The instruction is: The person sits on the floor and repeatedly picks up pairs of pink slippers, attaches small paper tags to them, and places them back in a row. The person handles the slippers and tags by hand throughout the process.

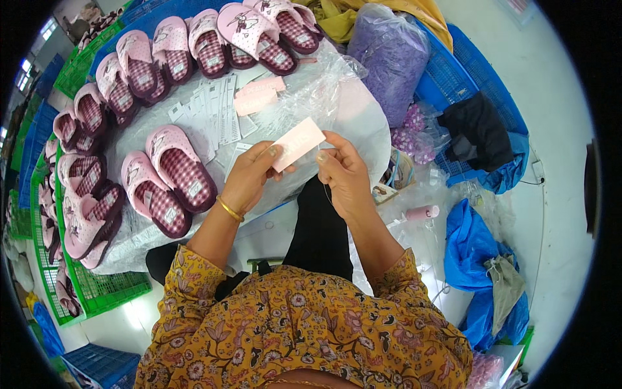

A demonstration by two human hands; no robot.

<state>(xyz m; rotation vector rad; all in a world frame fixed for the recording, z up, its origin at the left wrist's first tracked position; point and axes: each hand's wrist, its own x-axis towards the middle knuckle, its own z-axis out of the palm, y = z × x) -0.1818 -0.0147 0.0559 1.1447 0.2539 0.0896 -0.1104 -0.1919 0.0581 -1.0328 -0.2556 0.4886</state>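
Observation:
My left hand grips a pale pink card tag by its lower left end, thumb on top. At the tag's upper right corner, the fingers of my right hand are pinched on a thin clear string, which trails down past the wrist. Left of my hands, a pair of pink slippers with checked insoles lies side by side on the plastic-covered table. More pink tags lie beyond the left hand, beside a spread of white paper labels.
Rows of matching slippers line the table's far and left edges. Green crates stand at left. On the right are a blue crate, a bag of purple material, black cloth and blue plastic sheeting.

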